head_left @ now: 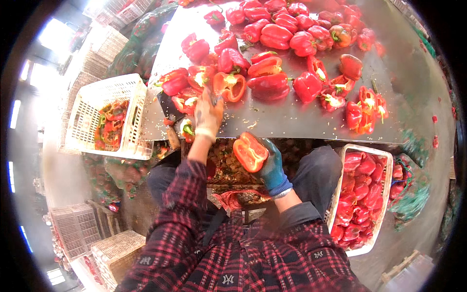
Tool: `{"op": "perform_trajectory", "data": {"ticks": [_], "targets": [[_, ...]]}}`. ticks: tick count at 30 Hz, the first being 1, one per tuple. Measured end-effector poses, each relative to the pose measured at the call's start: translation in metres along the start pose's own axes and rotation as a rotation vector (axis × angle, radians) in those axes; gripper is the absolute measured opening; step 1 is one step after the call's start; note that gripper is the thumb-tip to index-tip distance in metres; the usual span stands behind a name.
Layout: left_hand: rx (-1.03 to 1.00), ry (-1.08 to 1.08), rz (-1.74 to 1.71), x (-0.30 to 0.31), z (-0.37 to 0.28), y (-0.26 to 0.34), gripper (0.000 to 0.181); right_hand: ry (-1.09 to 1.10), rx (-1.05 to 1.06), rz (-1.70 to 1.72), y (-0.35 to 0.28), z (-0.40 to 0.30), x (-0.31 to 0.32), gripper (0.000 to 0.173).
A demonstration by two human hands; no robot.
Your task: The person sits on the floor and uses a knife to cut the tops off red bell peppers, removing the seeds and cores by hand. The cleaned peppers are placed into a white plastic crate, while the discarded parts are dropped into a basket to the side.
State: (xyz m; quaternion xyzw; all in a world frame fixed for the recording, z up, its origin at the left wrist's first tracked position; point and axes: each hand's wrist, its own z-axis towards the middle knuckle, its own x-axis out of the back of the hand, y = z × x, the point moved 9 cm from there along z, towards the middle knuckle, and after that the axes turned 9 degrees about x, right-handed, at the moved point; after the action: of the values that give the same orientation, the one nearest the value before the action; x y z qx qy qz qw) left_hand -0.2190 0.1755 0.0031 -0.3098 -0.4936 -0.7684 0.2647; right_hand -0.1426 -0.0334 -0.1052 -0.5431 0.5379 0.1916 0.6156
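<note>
My right hand (274,164), in a blue knit glove with a dark coated palm, grips a halved red bell pepper (250,152) just off the table's near edge. Its hollow cut side faces up. My left hand (208,115), in a pale, orange-stained glove, reaches over the metal table (277,122) among cut peppers. Its fingertips are beside an open pepper half (230,87); whether they grip anything is unclear. Left of that wrist lie a pepper core with a green stem (187,129) and a wooden handle (173,137).
Whole red peppers (277,35) are heaped at the table's far side, with cut pieces (366,111) at right. A white plastic crate (109,85) at left holds pepper scraps. Another crate (387,175), by my right knee, is full of red peppers. Seeds litter the tabletop.
</note>
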Motion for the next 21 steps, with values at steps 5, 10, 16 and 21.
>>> {"op": "perform_trajectory", "data": {"ticks": [5,10,16,21], "targets": [[-0.499,-0.449,0.038,0.046,-0.11,0.071,0.052,-0.067,-0.121,0.168,0.0,0.0,-0.023,0.043],[-0.759,-0.715,0.418,0.005,-0.169,0.094,0.05,-0.131,0.262,-0.568,-0.022,-0.002,0.006,0.026],[-0.57,-0.428,0.183,-0.024,-0.159,0.064,0.015,0.06,0.314,-0.524,-0.009,-0.006,0.027,0.017],[0.461,-0.597,-0.855,-0.028,-0.141,0.011,0.025,0.242,0.244,-0.209,-0.02,-0.013,0.045,0.024]]}}
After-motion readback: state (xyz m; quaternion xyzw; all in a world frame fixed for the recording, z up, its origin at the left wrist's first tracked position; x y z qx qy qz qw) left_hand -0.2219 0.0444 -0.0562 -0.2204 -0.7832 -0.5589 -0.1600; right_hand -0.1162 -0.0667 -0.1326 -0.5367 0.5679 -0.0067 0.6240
